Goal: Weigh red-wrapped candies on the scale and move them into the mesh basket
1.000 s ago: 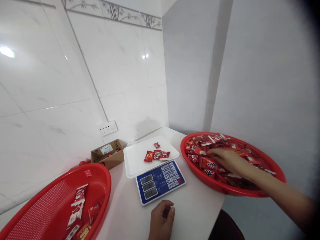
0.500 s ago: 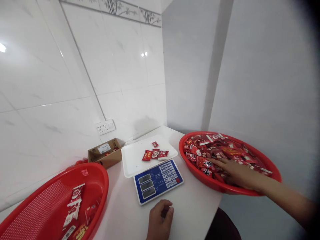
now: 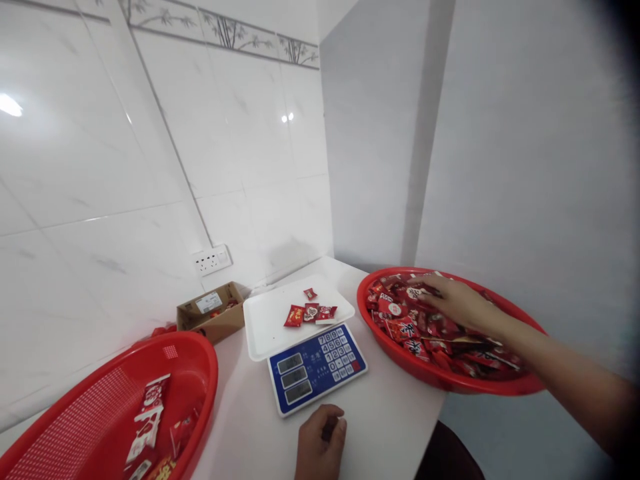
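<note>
My right hand (image 3: 457,303) is over the heap of small red candy packets (image 3: 400,328) in the right red plastic basket (image 3: 400,370). Its fingers are stretched out, with the tips among the packets at the far side; no packet is clearly gripped. On the white table, just in front of the blue-and-white digital scale (image 3: 320,370), rests my left hand (image 3: 321,440). Its fingers are loosely curled in, with nothing visible in them. Several red packets (image 3: 311,312) lie on the scale's white tray (image 3: 270,327), one smaller packet (image 3: 311,293) behind the others.
At the left stands another red basket (image 3: 213,373) with several packets (image 3: 150,417) inside. A small open cardboard box (image 3: 215,327) sits left of the scale, below a wall socket (image 3: 212,260). Tiled and grey walls meet behind the table (image 3: 385,423).
My right hand has moved up and away from me, toward the far side of the right basket, and the packets under it have shifted. The left hand stays put. The view has tilted slightly.
</note>
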`<action>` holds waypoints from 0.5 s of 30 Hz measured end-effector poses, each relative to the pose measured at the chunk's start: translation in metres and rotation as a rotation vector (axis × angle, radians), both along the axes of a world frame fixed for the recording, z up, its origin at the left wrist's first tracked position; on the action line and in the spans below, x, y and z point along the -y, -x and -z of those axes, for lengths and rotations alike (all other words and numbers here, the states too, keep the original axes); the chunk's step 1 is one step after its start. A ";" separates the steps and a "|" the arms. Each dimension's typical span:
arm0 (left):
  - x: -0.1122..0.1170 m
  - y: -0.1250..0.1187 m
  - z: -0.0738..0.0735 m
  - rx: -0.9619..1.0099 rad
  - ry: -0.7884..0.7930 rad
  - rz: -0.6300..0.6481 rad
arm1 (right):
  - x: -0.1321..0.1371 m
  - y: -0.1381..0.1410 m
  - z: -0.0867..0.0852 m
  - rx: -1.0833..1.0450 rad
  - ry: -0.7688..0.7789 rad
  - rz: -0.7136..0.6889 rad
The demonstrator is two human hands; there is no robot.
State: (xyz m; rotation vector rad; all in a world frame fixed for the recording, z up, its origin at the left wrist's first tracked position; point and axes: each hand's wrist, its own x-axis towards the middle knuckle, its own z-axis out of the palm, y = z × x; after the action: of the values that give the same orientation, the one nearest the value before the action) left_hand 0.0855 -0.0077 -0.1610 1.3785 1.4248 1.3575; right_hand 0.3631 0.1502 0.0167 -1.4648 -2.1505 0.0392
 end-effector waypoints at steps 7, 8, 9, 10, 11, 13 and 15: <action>0.000 -0.001 0.001 0.015 0.010 0.008 | -0.011 0.003 0.012 -0.021 -0.027 -0.030; -0.001 0.000 0.001 0.016 0.009 0.010 | -0.011 0.003 0.013 -0.019 -0.025 -0.022; -0.001 0.000 0.001 0.015 0.005 0.012 | -0.011 0.004 0.014 -0.010 -0.018 -0.011; -0.001 0.000 0.001 0.012 0.002 0.012 | -0.010 0.005 0.014 0.003 -0.010 0.004; -0.001 0.000 0.001 0.012 0.001 0.012 | -0.009 0.006 0.014 0.019 0.000 0.021; -0.001 0.000 0.001 0.015 0.005 0.012 | -0.007 0.008 0.012 0.047 0.019 0.059; -0.001 0.000 0.002 0.024 0.017 0.010 | -0.005 0.009 0.011 0.072 0.044 0.079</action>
State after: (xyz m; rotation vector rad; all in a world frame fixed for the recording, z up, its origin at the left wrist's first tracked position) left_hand 0.0854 -0.0068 -0.1626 1.3523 1.4086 1.3484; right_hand 0.3544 0.1548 0.0054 -1.5978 -2.1582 0.0054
